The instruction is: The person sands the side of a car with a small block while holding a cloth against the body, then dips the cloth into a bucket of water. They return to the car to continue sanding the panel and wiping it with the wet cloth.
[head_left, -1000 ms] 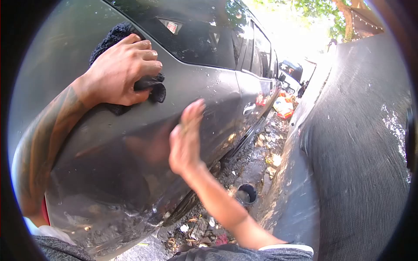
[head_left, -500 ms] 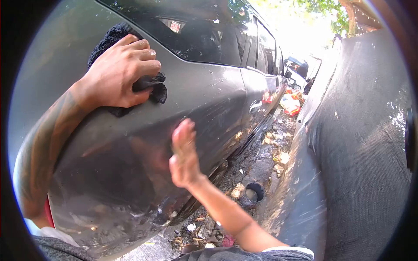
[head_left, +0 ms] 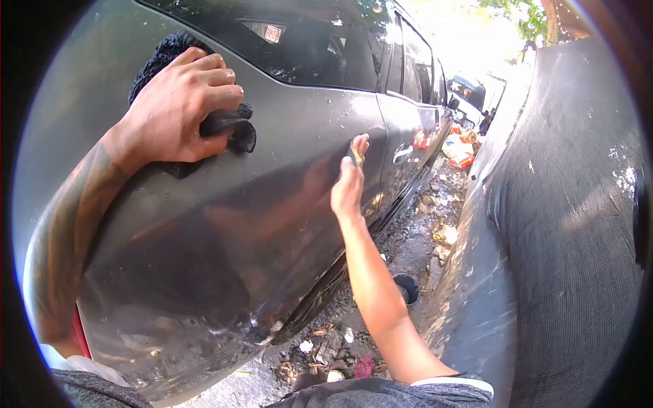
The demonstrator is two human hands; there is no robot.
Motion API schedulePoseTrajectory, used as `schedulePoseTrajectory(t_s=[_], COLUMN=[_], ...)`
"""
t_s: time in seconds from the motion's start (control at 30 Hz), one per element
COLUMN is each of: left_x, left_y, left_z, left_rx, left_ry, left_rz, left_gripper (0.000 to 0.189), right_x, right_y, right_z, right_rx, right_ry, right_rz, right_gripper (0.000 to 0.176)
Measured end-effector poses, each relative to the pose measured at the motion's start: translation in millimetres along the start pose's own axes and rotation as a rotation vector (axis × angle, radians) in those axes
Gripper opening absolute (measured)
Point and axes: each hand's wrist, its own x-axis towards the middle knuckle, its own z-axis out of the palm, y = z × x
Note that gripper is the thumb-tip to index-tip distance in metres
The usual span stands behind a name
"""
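My left hand (head_left: 187, 105) is closed on a dark, fluffy cloth (head_left: 160, 61), pressed against the upper rear side of a grey car (head_left: 286, 129), just below its rear side window. Folds of the cloth stick out past the fingers. Farther along the same side panel, near the door seam, my right hand (head_left: 350, 180) is seen edge-on with its fingers stretched out, palm toward the bodywork. It lies on or very near the paint; contact is hard to judge. A small yellowish-dark patch shows between thumb and fingers, too small to name.
Dark mesh sheeting (head_left: 571, 204) hangs along the right side, leaving a narrow passage. A black bucket (head_left: 408, 288) stands on wet, littered ground, partly behind my right forearm. Red and white bags (head_left: 461, 148) lie farther ahead, near another vehicle (head_left: 466, 92).
My right hand has moved forward and up along the panel, toward the door seam. My left hand stays on the cloth at nearly the same spot.
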Motion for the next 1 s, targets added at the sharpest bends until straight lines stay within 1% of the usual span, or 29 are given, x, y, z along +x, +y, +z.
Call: schedulePoseTrajectory(t_s=[0.03,0.07,0.1,0.17,0.2,0.23,0.27,0.3,0.33,0.37,0.4,0.43,0.5,0.53,0.57,0.6,0.63,0.67,0.7,0.73,0.77,0.8,0.83,0.9,0.93,0.97,1.0], left_x=[-1.0,0.1,1.0,2.7,3.0,1.9,1.2,1.0,-0.3,-0.1,0.7,0.7,-1.0,-0.6,0.6,0.4,-0.8,-0.7,0.0,0.3,0.5,1.6,1.5,1.6,4.2,7.7,9.2], left_y=[1.3,2.0,2.2,1.0,0.8,1.3,-0.5,-3.3,-4.8,-4.6,-4.4,-3.3,-3.2,-3.4,-4.2,-4.1,-4.1,-3.9,-5.0,-5.9,-5.8,-6.3,-6.0,-7.9,-6.8,-5.7,-4.7], left_z=[-1.2,-3.0,-4.2,-3.9,-4.6,-5.7,-4.2,0.5,3.3,2.3,1.5,1.1,2.6,3.3,3.2,2.1,4.0,6.3,6.6,5.7,4.3,3.5,3.7,5.6,3.3,4.5,2.5], left_rx=[0.003,-0.002,-0.007,0.010,0.013,0.014,0.017,0.001,-0.015,-0.006,0.008,0.020,0.049,0.036,0.024,0.025,0.025,0.027,0.040,0.014,0.011,0.041,0.064,0.028,0.000,0.001,0.021], left_ry=[0.003,-0.021,-0.046,-0.048,-0.057,-0.071,-0.081,-0.020,0.045,0.045,-0.003,-0.054,-0.066,-0.051,-0.036,-0.049,-0.065,-0.033,0.005,0.003,-0.013,-0.007,-0.015,0.043,-0.016,-0.073,-0.107], left_rz=[-0.008,-0.018,-0.030,-0.022,-0.025,-0.028,-0.029,0.010,0.044,0.031,0.015,-0.004,-0.012,-0.005,0.009,0.002,-0.004,0.009,0.021,0.036,0.036,0.038,0.044,0.074,0.049,0.023,0.022], left_gripper=[0.031,0.031,0.031,0.031,0.031,0.031,0.031,0.031,0.032,0.032,0.032,0.031,0.031,0.031,0.031,0.031,0.031,0.031,0.031,0.030,0.030,0.030,0.030,0.030,0.034,0.037,0.039], right_x=[-6.2,-32.8,-62.3,-94.3,-74.4,-48.6,-12.1,10.0,7.8,4.3,-1.8,-28.8,-59.7,-43.2,-21.3,2.7,27.8,20.0,13.3,-8.9,-45.3,-79.6,-85.8,-42.9,-21.0,4.1,16.4], right_y=[-8.2,-27.5,-54.1,-65.3,-47.4,-42.5,-19.7,-1.6,-8.6,-27.0,-46.6,-85.5,-98.0,-74.2,-69.5,-56.2,-54.4,-59.1,-66.2,-87.2,-108.9,-125.2,-120.6,-101.0,-95.2,-96.2,-78.5], right_z=[5.7,17.5,23.3,25.1,23.2,14.3,4.8,2.1,6.5,10.3,14.7,24.5,30.4,24.1,15.4,8.8,3.3,8.9,17.8,29.1,41.5,51.3,49.1,32.1,26.2,11.5,11.3], right_rx=[-0.012,-0.075,-0.053,-0.006,-0.069,-0.191,-0.314,-0.438,-0.431,-0.361,-0.290,-0.083,-0.021,-0.098,-0.123,-0.218,-0.202,-0.229,-0.254,-0.165,-0.069,-0.008,-0.082,-0.158,-0.232,-0.465,-0.457], right_ry=[0.005,-0.018,-0.082,-0.229,-0.168,-0.105,-0.059,-0.015,-0.024,-0.072,-0.122,-0.124,-0.208,-0.228,-0.177,-0.136,-0.139,-0.105,-0.067,-0.089,-0.114,-0.204,-0.238,-0.187,-0.134,-0.179,-0.139], right_rz=[0.003,-0.200,-0.280,-0.254,-0.324,-0.200,-0.108,-0.020,-0.026,-0.132,-0.242,-0.285,-0.364,-0.493,-0.421,-0.324,-0.134,-0.128,-0.136,-0.229,-0.324,-0.343,-0.403,-0.514,-0.299,-0.125,-0.132], right_gripper=[0.060,0.061,0.065,0.070,0.074,0.074,0.072,0.071,0.071,0.069,0.068,0.068,0.068,0.069,0.066,0.064,0.063,0.063,0.063,0.065,0.067,0.073,0.078,0.075,0.069,0.061,0.058])
